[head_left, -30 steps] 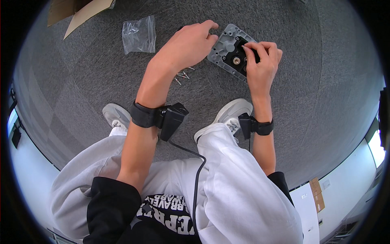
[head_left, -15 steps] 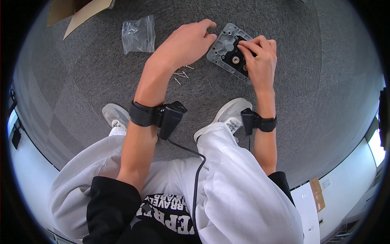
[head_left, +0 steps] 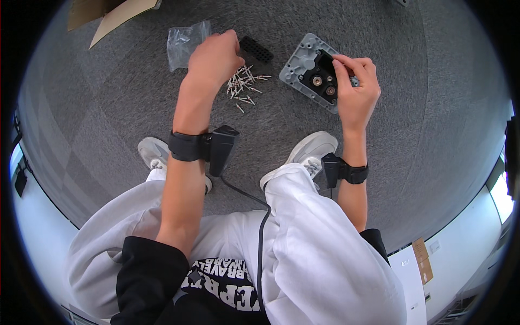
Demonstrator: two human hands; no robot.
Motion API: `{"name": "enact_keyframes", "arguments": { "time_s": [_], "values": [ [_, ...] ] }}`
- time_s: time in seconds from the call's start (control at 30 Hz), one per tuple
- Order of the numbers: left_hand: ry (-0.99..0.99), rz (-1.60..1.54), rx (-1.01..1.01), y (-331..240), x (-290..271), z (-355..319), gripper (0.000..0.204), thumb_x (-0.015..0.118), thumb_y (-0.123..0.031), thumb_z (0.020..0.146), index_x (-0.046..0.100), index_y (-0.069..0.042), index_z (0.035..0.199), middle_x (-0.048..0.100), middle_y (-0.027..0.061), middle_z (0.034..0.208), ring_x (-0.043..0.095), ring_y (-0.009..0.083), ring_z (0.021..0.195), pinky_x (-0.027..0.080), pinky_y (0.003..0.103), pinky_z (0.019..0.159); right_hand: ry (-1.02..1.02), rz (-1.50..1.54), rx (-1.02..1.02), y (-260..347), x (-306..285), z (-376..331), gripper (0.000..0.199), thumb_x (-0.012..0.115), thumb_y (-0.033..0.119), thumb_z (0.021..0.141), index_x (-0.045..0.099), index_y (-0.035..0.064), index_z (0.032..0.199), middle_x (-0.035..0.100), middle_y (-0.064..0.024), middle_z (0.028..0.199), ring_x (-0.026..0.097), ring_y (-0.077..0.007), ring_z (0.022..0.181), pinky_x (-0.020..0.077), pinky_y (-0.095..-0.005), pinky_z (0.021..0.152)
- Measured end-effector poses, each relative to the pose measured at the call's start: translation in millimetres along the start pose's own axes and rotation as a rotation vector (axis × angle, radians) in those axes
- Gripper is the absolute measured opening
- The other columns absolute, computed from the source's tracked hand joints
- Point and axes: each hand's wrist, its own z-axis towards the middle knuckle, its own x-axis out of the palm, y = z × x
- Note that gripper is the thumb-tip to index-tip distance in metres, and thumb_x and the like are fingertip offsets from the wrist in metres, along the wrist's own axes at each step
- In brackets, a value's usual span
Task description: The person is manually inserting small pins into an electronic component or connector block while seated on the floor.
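My left hand (head_left: pixel 215 58) is over the carpet with its fingers bent and the thumb apart from the index finger; nothing shows between them. Just right of it lie a pile of small metal pins (head_left: pixel 244 85) and a black block full of holes (head_left: pixel 257 50). My right hand (head_left: pixel 358 82) has thumb and index finger pinched together at the edge of a black insert (head_left: pixel 326 66). That insert, with round metal contacts, sits in a grey metal housing (head_left: pixel 295 57) on the floor. What the pinch holds is hidden; a small grey piece (head_left: pixel 355 81) shows beside the palm.
A clear plastic bag (head_left: pixel 181 47) lies left of my left hand. An open cardboard box (head_left: pixel 116 19) stands at the far left. My shoes (head_left: pixel 314 149) rest on the carpet nearer me. A cable (head_left: pixel 264 227) runs from the left wrist device down across my lap.
My left hand has swung left, away from the housing, uncovering the pin pile and the black block. My right hand has shifted slightly right and nearer, showing more of the insert.
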Motion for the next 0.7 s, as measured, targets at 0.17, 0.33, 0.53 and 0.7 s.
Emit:
{"name": "enact_keyframes", "arguments": {
  "time_s": [0.17, 0.33, 0.53, 0.7],
  "values": [
    [0.061, 0.112, -0.105, -7, 12, -4, 0.034, 0.082, -0.02, 0.078, 0.067, -0.006, 0.105, 0.074, 0.016, 0.099, 0.071, 0.0373, 0.097, 0.057, 0.047, 0.08, 0.008, 0.029, -0.004, 12, 9, -2, 0.01, 0.077, 0.003, 0.085, 0.079, 0.0067, 0.093, 0.064, -0.0034, 0.085, 0.06, -0.0188, 0.082, 0.0495, -0.0318, 0.072],
    [-0.045, 0.103, -0.174, -9, 30, -8, 0.032, 0.083, -0.02, 0.077, 0.065, -0.004, 0.099, 0.074, 0.0162, 0.099, 0.071, 0.039, 0.098, 0.057, 0.051, 0.081, 0.029, 0.052, -0.058, 15, 18, -7, 0.01, 0.077, 0.002, 0.084, 0.078, 0.0063, 0.093, 0.063, -0.0031, 0.084, 0.059, -0.0188, 0.08, 0.0489, -0.0317, 0.07],
    [-0.089, 0.037, -0.079, 2, 37, -7, 0.024, 0.08, -0.018, 0.08, 0.068, -0.007, 0.097, 0.073, 0.0167, 0.097, 0.071, 0.0396, 0.096, 0.056, 0.051, 0.078, 0.033, 0.065, -0.063, 19, 22, -11, 0.01, 0.077, 0.002, 0.084, 0.078, 0.0064, 0.093, 0.062, -0.0028, 0.085, 0.058, -0.0185, 0.079, 0.0484, -0.0316, 0.07],
    [-0.059, 0.035, -0.068, 9, 38, -6, 0.016, 0.078, -0.018, 0.08, 0.072, -0.01, 0.092, 0.074, 0.0163, 0.092, 0.07, 0.0401, 0.093, 0.056, 0.05, 0.077, 0.062, 0.11, -0.066, 23, 27, -16, 0.01, 0.077, 0.001, 0.084, 0.078, 0.0061, 0.093, 0.062, -0.0034, 0.084, 0.059, -0.0174, 0.077, 0.0484, -0.0301, 0.066]
  ]
}}
